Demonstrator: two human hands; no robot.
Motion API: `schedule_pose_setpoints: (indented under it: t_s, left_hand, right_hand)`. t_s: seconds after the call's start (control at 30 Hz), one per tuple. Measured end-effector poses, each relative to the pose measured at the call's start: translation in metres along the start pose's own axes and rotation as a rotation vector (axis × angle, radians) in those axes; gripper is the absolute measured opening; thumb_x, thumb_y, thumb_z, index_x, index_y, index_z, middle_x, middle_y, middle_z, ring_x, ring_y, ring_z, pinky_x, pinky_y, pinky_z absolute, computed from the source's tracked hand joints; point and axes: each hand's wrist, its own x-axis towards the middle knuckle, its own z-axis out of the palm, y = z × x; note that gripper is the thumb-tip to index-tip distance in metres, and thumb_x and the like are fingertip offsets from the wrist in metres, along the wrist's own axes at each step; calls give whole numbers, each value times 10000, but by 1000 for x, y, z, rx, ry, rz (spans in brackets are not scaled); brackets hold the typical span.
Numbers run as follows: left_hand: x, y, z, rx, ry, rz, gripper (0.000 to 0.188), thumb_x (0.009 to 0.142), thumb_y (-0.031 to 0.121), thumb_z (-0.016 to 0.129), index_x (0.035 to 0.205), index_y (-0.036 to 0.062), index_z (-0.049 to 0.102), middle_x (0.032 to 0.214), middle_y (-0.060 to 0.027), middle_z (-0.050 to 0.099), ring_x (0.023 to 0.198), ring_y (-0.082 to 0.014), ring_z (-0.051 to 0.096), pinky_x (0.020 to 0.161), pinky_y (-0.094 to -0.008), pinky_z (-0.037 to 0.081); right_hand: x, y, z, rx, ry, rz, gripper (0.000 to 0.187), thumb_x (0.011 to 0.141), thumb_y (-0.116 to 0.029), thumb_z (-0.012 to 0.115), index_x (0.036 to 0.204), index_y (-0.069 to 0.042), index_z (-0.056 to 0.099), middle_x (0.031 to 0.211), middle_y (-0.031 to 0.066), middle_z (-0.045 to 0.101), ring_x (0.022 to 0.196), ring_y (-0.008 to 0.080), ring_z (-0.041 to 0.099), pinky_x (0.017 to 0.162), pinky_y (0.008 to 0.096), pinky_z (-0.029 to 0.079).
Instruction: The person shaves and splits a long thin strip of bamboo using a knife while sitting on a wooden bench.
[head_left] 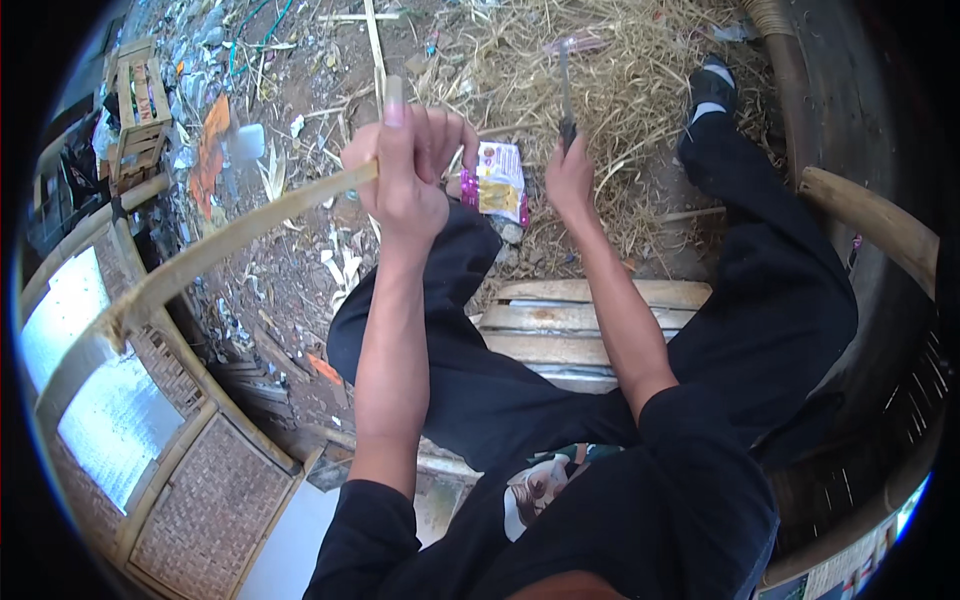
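My left hand [405, 175] is raised in front of me, its fingers curled around one end of a long, pale bamboo strip [240, 228]. From there the strip runs down and to the left, past a knot, toward the picture's rim. To the right and apart from it, my right hand [570, 185] grips the dark handle of a knife [567, 90]. Its narrow blade points up and away from me, over the straw. Blade and strip do not touch.
Between my legs is a slatted bamboo seat [545, 318]. A purple-and-white packet [498, 182] lies beyond it. Bamboo shavings [640, 110] and litter cover the dirt. At left stand a wooden crate [140, 105] and a woven bamboo panel [210, 490]; a bamboo pole end [870, 220] juts in at right.
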Motion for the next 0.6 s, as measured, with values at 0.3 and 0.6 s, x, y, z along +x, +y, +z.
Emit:
schedule_pose_setpoints:
  t_s: [0.3, 0.6]
  left_hand:
    - [-1, -9, -3, -6, -91, 41, 464, 981, 201, 367, 547, 44, 320, 472, -26, 305, 406, -119, 284, 421, -308, 381]
    - [2, -9, 9, 8, -72, 38, 474, 985, 209, 357, 543, 44, 315, 465, -23, 290, 401, -124, 287, 424, -321, 393]
  right_hand:
    - [26, 32, 23, -87, 103, -123, 223, 910, -87, 404, 1087, 47, 407, 845, 338, 584, 805, 499, 576, 702, 545, 441]
    - [23, 52, 43, -230, 113, -39, 228, 907, -59, 402, 1099, 64, 400, 858, 282, 594, 842, 456, 601, 730, 514, 463]
